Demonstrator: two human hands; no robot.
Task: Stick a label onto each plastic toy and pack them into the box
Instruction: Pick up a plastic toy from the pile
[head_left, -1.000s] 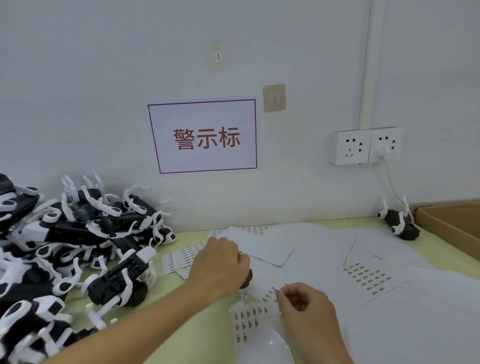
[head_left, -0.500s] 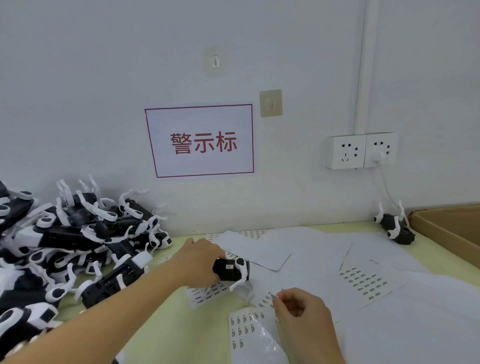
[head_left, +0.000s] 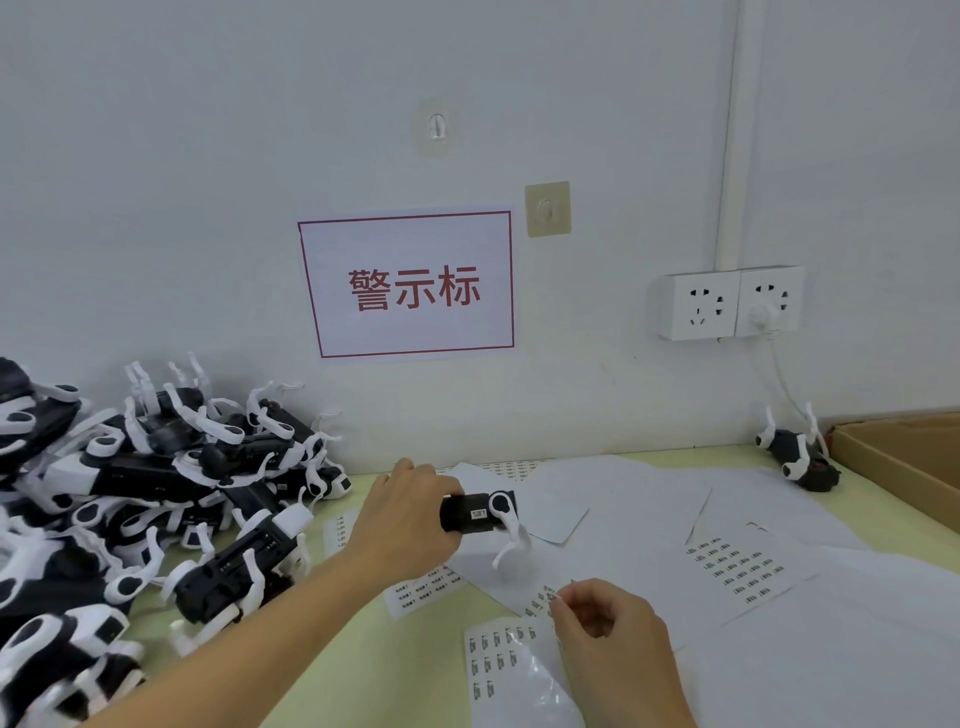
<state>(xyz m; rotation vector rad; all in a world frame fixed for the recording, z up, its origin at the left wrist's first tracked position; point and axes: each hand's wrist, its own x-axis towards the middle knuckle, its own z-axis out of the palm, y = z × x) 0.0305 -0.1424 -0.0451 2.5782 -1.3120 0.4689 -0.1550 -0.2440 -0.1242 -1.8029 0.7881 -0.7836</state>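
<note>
Black-and-white toys (head_left: 156, 499), white label sheets (head_left: 740, 569) with dark print, pale green table (head_left: 405, 670), brown box (head_left: 904, 462).

This looks like a small factory packing station. A pale green table (head_left: 363, 670) stands against a bare white wall, and a heap of identical black-and-white plastic toys (head_left: 130, 499) is piled at its left end. Sheets of tiny printed labels (head_left: 737, 569) lie scattered across the table, with an open cardboard box (head_left: 904, 457) at the right edge. On the wall hangs a red-bordered sign (head_left: 408, 285) in Chinese characters beside a double power socket (head_left: 730, 304) — a workplace, not a home.
</note>
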